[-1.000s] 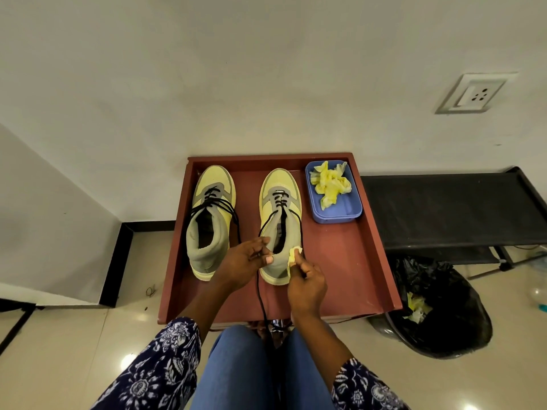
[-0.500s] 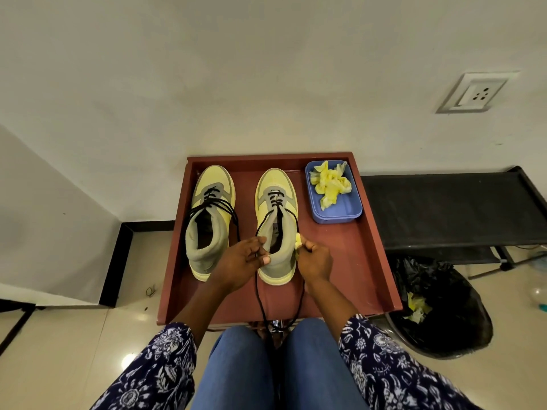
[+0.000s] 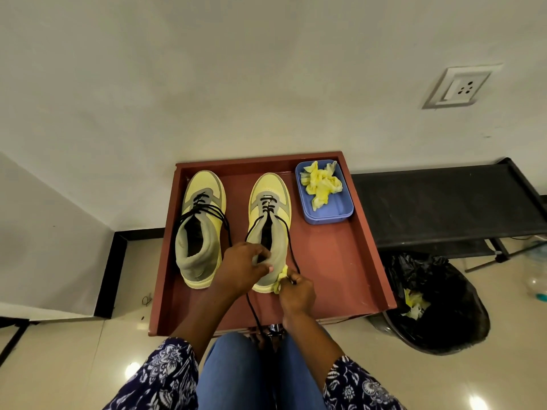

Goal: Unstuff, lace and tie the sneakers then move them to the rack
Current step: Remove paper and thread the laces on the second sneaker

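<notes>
Yellow sneakers (image 3: 268, 214) lie lengthwise, toes pointing toward the wall.

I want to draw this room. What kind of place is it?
Probably a room in a home or office: tiled floor, wall socket, a black rack and a bin beside the sneaker tray.

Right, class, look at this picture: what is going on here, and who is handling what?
A seated person is working on the right sneaker of a yellow and grey pair standing on a red-brown tray table. The left hand grips its collar at the heel, and the right hand pinches a scrap of yellow paper beside the heel. Its black lace hangs loose over the table's edge. The left sneaker is also untied. More yellow paper lies in a blue tub. A black rack stands to the right.
</notes>
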`<state>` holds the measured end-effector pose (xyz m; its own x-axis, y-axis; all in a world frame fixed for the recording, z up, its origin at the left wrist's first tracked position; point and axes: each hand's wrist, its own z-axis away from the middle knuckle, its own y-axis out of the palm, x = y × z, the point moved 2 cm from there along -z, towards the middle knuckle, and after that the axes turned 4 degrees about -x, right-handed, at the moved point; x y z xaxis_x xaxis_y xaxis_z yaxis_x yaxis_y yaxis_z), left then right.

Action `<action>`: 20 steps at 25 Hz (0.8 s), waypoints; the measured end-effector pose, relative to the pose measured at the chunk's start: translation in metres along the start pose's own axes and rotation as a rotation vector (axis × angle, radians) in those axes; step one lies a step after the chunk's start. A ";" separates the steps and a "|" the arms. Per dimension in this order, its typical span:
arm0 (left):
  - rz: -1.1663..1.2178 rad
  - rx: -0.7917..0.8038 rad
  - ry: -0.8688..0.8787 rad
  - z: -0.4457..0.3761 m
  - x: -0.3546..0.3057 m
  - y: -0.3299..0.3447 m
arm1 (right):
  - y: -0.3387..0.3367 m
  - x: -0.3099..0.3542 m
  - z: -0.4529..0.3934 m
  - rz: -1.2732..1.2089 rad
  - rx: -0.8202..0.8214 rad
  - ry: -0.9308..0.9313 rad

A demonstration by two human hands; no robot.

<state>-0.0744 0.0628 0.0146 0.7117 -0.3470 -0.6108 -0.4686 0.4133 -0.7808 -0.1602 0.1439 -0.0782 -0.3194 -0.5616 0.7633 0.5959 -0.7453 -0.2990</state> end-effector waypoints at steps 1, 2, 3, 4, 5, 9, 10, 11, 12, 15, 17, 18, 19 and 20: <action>-0.002 -0.001 0.002 0.000 -0.001 0.001 | -0.001 0.002 -0.003 -0.012 0.004 0.012; -0.001 -0.004 -0.003 0.000 -0.001 0.002 | -0.001 0.005 -0.007 -0.019 0.010 0.017; 0.007 -0.013 -0.014 0.000 0.000 0.004 | -0.001 0.008 -0.013 -0.029 0.019 0.022; 0.019 -0.021 -0.027 0.001 0.001 0.005 | 0.001 0.012 -0.019 -0.045 0.034 0.023; 0.030 -0.028 -0.038 0.001 0.002 0.005 | 0.004 0.018 -0.027 -0.061 0.056 0.021; 0.054 -0.035 -0.033 0.003 0.005 0.006 | 0.016 0.039 -0.060 -0.106 0.129 0.019; 0.052 -0.035 -0.023 0.004 0.005 0.005 | 0.018 0.044 -0.067 -0.120 0.143 0.008; 0.052 -0.038 -0.016 0.004 0.004 0.005 | 0.019 0.050 -0.069 -0.119 0.152 -0.008; 0.051 -0.041 -0.012 0.004 0.004 0.005 | 0.020 0.054 -0.068 -0.110 0.162 -0.035; 0.035 -0.045 -0.004 0.005 0.004 0.005 | 0.012 0.053 -0.048 -0.080 0.169 -0.106; 0.025 -0.052 -0.003 0.004 0.005 0.005 | 0.003 0.042 -0.031 -0.067 0.135 -0.193; 0.025 -0.053 -0.006 0.004 0.005 0.005 | 0.000 0.035 -0.021 -0.056 0.110 -0.246; 0.026 -0.054 -0.010 0.004 0.005 0.005 | -0.002 0.027 -0.012 -0.009 0.074 -0.301; 0.026 -0.053 -0.012 0.004 0.005 0.005 | -0.003 0.020 -0.003 0.024 0.043 -0.342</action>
<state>-0.0712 0.0659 0.0084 0.7048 -0.3263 -0.6299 -0.5142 0.3766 -0.7705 -0.1702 0.1336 -0.0636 -0.0436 -0.4204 0.9063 0.6334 -0.7132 -0.3003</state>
